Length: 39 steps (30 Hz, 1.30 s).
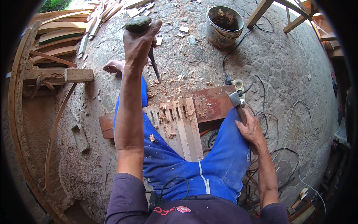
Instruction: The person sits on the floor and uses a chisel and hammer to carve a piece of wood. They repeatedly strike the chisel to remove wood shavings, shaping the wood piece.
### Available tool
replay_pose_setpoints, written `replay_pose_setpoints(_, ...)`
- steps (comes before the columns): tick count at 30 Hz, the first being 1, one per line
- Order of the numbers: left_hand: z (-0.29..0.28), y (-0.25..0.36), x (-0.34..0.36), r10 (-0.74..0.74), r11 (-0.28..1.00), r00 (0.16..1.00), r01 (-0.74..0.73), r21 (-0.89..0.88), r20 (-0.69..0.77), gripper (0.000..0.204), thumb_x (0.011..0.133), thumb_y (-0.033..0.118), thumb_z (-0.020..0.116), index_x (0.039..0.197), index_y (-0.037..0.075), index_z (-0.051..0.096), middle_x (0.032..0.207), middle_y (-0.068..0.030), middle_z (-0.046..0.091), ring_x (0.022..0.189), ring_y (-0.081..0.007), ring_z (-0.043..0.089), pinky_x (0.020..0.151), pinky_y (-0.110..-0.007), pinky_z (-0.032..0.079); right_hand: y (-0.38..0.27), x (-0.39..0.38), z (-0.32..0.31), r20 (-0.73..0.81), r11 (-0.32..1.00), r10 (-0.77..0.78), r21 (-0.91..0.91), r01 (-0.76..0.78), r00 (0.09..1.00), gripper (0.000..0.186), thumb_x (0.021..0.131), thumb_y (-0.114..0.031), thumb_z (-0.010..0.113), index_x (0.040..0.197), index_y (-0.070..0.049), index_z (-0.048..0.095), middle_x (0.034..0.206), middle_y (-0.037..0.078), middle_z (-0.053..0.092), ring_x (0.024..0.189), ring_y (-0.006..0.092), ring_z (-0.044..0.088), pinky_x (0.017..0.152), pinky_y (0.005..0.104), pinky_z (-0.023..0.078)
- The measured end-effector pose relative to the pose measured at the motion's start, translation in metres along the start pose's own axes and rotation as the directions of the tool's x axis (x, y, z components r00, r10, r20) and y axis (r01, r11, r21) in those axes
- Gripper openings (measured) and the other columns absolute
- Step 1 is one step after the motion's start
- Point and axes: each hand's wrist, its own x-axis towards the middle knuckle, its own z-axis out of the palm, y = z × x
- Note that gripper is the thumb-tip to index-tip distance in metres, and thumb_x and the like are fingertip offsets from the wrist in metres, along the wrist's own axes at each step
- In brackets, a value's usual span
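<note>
My left hand (138,43) is raised above the work and closed round the handle of a chisel (153,63). The handle's dark, rounded end sticks out above my fist, and the narrow blade points down. By my right thigh, my right hand (251,128) grips the wooden handle of a hammer (235,99), its metal head upward. Between my legs lie several pale wooden strips (186,138) side by side, with a row of slots cut across their far ends. They rest on a reddish-brown board (212,106), and wood chips lie on both.
A power strip (238,87) with plugged-in cords lies just beyond the board's right end. A dirty bucket (223,28) stands farther off. Curved wooden pieces (61,28) are stacked at the far left. Loose cables (294,149) trail over the rough floor at right.
</note>
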Motion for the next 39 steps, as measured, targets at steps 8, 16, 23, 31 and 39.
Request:
replay_pose_setpoints(8,-0.045,0.077,-0.094,0.145,0.967,0.937,-0.203,-0.157,-0.319,0.012,0.093,0.007,0.075,0.096,0.005,0.064,0.072,-0.0077,0.065,0.064,-0.0166,0.064,0.061,-0.030,0.053,-0.067,0.031,0.011,0.805,0.959,-0.098,-0.081,0.273,0.585,0.045,0.085,-0.037,0.076,0.114,-0.006,0.060,0.091,0.014,0.066,0.086,0.0307,0.065,0.078,0.0424,0.049)
replay_pose_setpoints(16,-0.062,0.049,-0.164,0.017,0.964,0.952,-0.097,-0.249,-0.306,0.014,0.097,0.005,0.069,0.097,0.007,0.055,0.073,-0.0030,0.054,0.062,-0.0114,0.052,0.061,-0.031,0.047,-0.072,0.119,0.034,0.803,0.975,-0.156,0.031,0.221,0.575,0.055,0.084,-0.022,0.080,0.135,-0.012,0.061,0.108,0.006,0.071,0.103,0.0186,0.065,0.093,0.0370,0.051)
replay_pose_setpoints(23,-0.014,0.030,-0.170,0.121,0.910,0.924,-0.248,-0.331,-0.362,0.020,0.093,0.008,0.077,0.095,0.004,0.057,0.078,-0.0019,0.059,0.065,-0.0107,0.058,0.060,-0.026,0.048,-0.110,0.118,0.026,-0.142,0.940,-0.075,0.319,0.117,0.987,0.044,0.093,-0.019,0.073,0.130,-0.005,0.052,0.070,0.003,0.060,0.054,0.0136,0.058,0.049,0.0319,0.050)
replay_pose_setpoints(31,0.030,-0.004,-0.178,0.371,0.883,0.928,-0.341,0.323,-0.034,0.027,0.087,0.019,0.085,0.084,0.004,0.063,0.077,-0.0043,0.064,0.066,-0.0151,0.060,0.065,-0.032,0.050,-0.065,-0.021,0.034,-0.007,0.846,-0.042,0.531,0.039,0.999,0.041,0.093,-0.022,0.076,0.124,-0.005,0.056,0.067,-0.002,0.055,0.047,0.0064,0.050,0.043,0.0259,0.043)
replay_pose_setpoints(39,0.029,0.036,-0.191,0.258,0.963,0.949,-0.238,0.124,-0.182,0.036,0.087,0.014,0.084,0.109,0.003,0.059,0.091,-0.0013,0.061,0.080,-0.0111,0.059,0.072,-0.029,0.051,-0.055,-0.063,0.038,0.073,0.554,-0.015,0.831,-0.053,0.997,0.052,0.093,-0.017,0.073,0.138,-0.004,0.051,0.071,0.000,0.054,0.047,0.0093,0.051,0.042,0.0262,0.045)
